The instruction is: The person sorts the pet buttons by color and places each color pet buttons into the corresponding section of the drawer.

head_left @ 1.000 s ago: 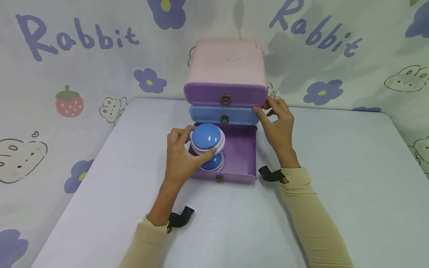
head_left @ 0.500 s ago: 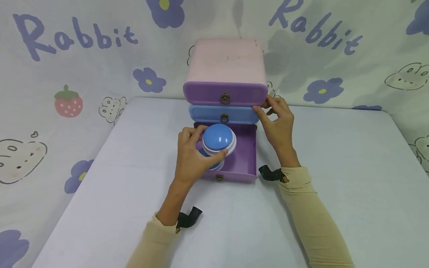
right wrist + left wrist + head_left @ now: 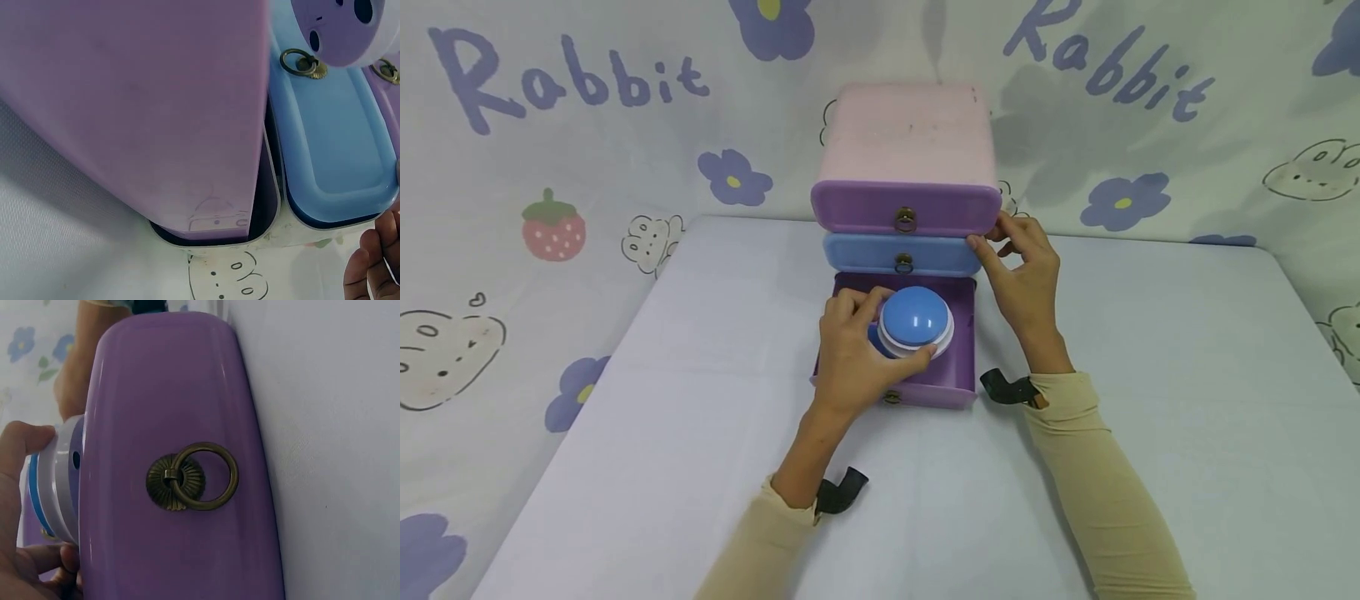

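Note:
My left hand (image 3: 857, 358) grips a round push button (image 3: 915, 317) with a blue dome and white rim. It is above the pulled-out bottom drawer (image 3: 957, 367), which is purple. In the right wrist view, the button's purple underside (image 3: 340, 37) shows dark holes. A second blue button lies in the drawer's left part, mostly hidden by my left hand and the held one. My right hand (image 3: 1028, 287) holds the right side of the drawer cabinet (image 3: 910, 137), its thumb at the edge of the blue middle drawer (image 3: 865, 254).
The pink-topped cabinet has a purple top drawer (image 3: 857, 208) and brass ring pulls, one being the bottom drawer's ring pull (image 3: 212, 500). It stands on a white-covered table (image 3: 1150, 375) against a printed backdrop (image 3: 647, 158).
My left hand has carried the push button rightward and slightly nearer the front, from the drawer's left side to its middle. My right hand has stayed at the cabinet.

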{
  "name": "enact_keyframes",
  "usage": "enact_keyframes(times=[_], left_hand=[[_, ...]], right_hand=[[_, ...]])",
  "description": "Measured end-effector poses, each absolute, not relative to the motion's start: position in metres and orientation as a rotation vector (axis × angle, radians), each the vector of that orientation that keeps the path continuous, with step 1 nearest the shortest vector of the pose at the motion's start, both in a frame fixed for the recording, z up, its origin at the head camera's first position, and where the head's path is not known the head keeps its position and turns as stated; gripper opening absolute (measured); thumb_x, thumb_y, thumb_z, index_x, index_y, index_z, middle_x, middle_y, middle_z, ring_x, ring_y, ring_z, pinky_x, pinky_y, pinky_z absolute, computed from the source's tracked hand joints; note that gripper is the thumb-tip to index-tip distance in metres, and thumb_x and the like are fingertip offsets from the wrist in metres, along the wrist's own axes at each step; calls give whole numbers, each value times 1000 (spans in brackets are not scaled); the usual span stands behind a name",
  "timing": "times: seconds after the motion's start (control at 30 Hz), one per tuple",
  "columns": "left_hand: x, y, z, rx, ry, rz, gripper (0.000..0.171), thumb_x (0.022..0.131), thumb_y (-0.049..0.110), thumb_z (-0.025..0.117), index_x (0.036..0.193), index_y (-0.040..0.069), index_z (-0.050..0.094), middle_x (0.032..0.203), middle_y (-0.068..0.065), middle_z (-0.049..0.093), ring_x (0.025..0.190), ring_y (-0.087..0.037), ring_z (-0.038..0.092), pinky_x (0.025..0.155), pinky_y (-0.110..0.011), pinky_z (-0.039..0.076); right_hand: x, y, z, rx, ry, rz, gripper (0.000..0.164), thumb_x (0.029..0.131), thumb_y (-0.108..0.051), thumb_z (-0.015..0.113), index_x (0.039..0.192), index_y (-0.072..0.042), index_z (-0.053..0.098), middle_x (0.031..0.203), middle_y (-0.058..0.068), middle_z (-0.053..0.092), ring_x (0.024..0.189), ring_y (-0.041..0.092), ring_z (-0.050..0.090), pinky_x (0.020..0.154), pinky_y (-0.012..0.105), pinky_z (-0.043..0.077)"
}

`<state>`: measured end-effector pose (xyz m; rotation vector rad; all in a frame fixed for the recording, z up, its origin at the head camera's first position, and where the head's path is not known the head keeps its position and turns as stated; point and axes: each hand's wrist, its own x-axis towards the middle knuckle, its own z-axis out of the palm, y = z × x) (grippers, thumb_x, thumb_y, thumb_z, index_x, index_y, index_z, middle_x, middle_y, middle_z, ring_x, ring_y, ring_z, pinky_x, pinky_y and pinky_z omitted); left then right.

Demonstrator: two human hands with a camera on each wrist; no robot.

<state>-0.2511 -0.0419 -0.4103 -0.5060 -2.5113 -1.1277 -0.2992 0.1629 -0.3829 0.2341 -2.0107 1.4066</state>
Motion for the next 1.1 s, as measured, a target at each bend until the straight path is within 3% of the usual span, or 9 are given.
enact_keyframes(times=[0.9, 1.1], left_hand=[[-246, -26, -413, -585, -2561, -869, 78, 57, 62, 75, 116, 15, 60, 93, 0, 44, 91, -18, 40, 76, -37, 31], [-245, -28, -409, -630, -2513, -986, 62, 63, 51, 77, 111, 14, 66, 84, 2, 45, 85, -16, 40, 74, -36, 30]], right_hand=[[-299, 161, -383, 225, -2008, 1400, 40, 78, -3, 71, 115, 6, 60, 93, 23, 56, 90, 29, 52, 73, 43, 43], [-300, 162, -385, 251, -1989, 1399, 39, 77, -1, 72, 114, 6, 61, 92, 23, 56, 88, 30, 52, 71, 39, 43]])
